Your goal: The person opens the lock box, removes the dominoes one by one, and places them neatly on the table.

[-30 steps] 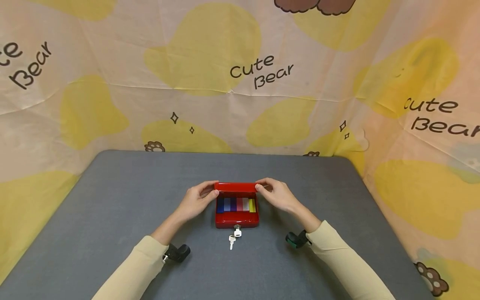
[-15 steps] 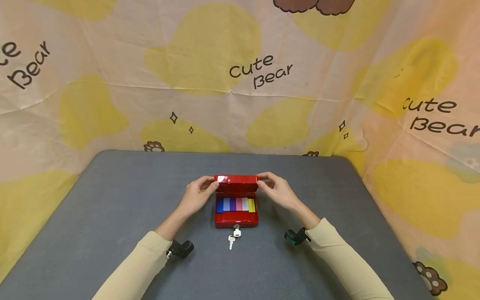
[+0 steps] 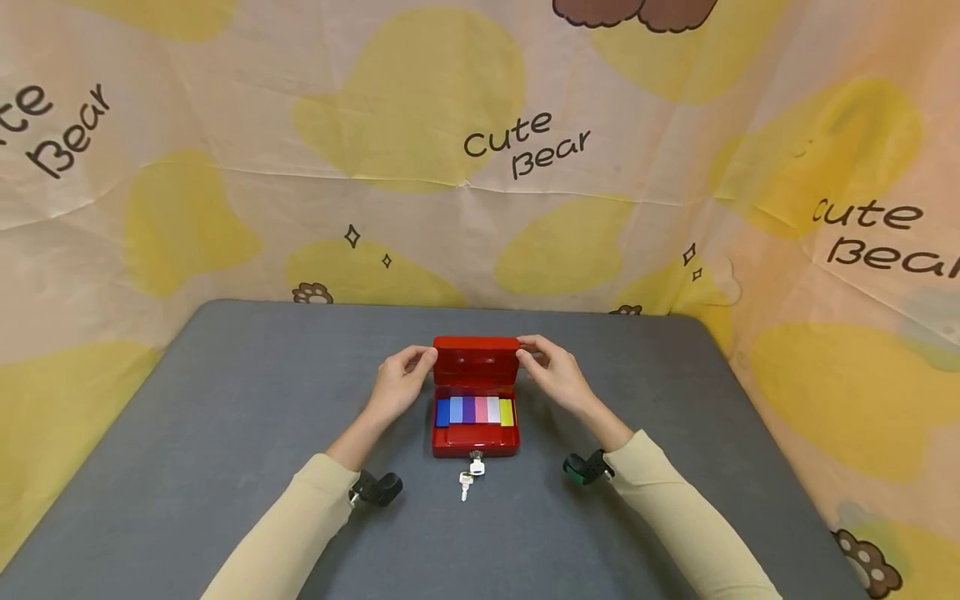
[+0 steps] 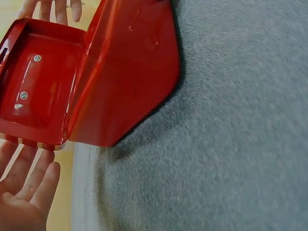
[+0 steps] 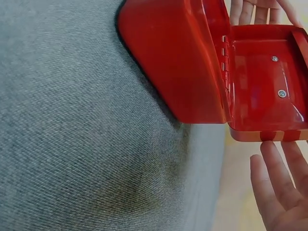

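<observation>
A red cash box (image 3: pixel 454 438) sits on the grey table, its hinged lid (image 3: pixel 476 364) raised to about upright. My left hand (image 3: pixel 397 385) holds the lid's left side by thumb and fingertips. On the opposite side, my right hand (image 3: pixel 557 379) holds the lid the same way. Several coloured blocks (image 3: pixel 468 410) lie in a row inside the box: blue, light blue, purple, pink, white and yellow. One key (image 3: pixel 477 467) is in the front lock, and a second key (image 3: pixel 466 483) hangs from it. Both wrist views show fingertips against the lid's side; the thumb tips are hidden there.
The grey table (image 3: pixel 247 433) extends around the box on all sides. Behind it and at both sides hangs a printed cloth (image 3: pixel 420 108). A black wrist mount (image 3: pixel 377 488) juts from the left sleeve, another mount (image 3: pixel 587 468) from the right.
Both hands have moved up with the lid, which has swung from partly raised to about upright. More of its inner face shows. The box, blocks and keys stay in place.
</observation>
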`<action>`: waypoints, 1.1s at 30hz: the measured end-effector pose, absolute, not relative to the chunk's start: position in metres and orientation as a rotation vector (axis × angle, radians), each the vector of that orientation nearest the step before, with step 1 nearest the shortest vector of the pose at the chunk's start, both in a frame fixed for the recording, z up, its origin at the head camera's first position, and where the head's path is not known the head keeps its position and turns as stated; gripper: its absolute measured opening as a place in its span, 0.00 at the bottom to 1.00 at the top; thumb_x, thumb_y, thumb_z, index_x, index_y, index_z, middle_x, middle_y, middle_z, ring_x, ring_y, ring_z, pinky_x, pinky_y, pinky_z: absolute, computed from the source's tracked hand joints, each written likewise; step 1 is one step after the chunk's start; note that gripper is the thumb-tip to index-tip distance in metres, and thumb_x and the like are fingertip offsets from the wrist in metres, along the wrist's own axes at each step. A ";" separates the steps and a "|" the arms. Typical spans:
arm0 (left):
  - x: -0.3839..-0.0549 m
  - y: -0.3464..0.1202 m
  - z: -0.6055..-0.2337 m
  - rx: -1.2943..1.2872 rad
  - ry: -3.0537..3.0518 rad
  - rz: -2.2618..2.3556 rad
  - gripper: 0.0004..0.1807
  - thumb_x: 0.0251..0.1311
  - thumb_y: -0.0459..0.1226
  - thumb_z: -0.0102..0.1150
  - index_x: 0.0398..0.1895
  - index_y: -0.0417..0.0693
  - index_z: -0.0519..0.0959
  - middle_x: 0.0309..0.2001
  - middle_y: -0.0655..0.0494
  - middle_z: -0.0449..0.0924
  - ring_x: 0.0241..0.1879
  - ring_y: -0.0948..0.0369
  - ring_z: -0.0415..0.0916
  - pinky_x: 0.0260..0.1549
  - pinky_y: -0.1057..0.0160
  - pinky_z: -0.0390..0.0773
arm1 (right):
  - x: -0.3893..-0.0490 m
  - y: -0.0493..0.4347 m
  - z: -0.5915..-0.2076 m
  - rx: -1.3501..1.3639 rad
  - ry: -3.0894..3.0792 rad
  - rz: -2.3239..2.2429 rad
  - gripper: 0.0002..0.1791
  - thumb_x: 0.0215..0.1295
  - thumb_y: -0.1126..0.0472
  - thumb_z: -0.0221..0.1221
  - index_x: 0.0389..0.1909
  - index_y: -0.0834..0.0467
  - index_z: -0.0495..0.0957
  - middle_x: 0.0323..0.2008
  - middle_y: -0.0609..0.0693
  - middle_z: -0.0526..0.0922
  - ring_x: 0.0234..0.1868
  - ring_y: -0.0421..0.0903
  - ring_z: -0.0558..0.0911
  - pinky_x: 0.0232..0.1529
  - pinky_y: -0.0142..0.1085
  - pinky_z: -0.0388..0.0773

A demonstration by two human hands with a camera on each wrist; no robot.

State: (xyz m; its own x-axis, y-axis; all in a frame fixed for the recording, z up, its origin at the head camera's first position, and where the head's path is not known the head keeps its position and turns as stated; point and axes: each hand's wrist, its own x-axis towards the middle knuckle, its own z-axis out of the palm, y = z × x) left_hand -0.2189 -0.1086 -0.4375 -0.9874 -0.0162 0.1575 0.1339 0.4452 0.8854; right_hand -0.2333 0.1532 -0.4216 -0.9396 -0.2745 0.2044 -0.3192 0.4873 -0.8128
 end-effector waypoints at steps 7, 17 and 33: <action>-0.219 -0.106 -0.438 -0.037 -2.535 -1.632 0.21 0.63 0.50 0.51 0.47 0.43 0.79 0.41 0.47 0.82 0.39 0.55 0.80 0.40 0.58 0.79 | -0.239 0.150 -0.422 0.500 -2.684 1.457 0.18 0.65 0.55 0.55 0.54 0.57 0.73 0.46 0.55 0.80 0.40 0.57 0.83 0.34 0.37 0.81; -0.204 -0.112 -0.444 -0.119 -2.630 -1.611 0.22 0.64 0.48 0.51 0.54 0.43 0.74 0.50 0.47 0.79 0.48 0.53 0.78 0.46 0.54 0.77 | -0.239 0.150 -0.421 0.480 -2.690 1.466 0.18 0.65 0.55 0.55 0.54 0.57 0.73 0.45 0.55 0.80 0.41 0.57 0.82 0.35 0.37 0.81; -0.176 -0.126 -0.451 -0.425 -2.876 -1.407 0.35 0.52 0.49 0.63 0.63 0.47 0.66 0.60 0.49 0.71 0.54 0.51 0.73 0.52 0.53 0.74 | -0.239 0.149 -0.422 0.454 -2.710 1.464 0.19 0.65 0.56 0.54 0.55 0.58 0.72 0.45 0.56 0.80 0.42 0.57 0.82 0.39 0.39 0.81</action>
State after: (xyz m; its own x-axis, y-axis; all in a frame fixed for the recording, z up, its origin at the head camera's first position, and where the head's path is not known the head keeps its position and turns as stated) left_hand -0.1761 -0.1257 -0.4506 -0.9615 0.2725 0.0357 0.1955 0.5869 0.7857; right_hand -0.2394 0.1490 -0.4218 -0.9572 -0.2402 0.1618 -0.2669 0.5151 -0.8145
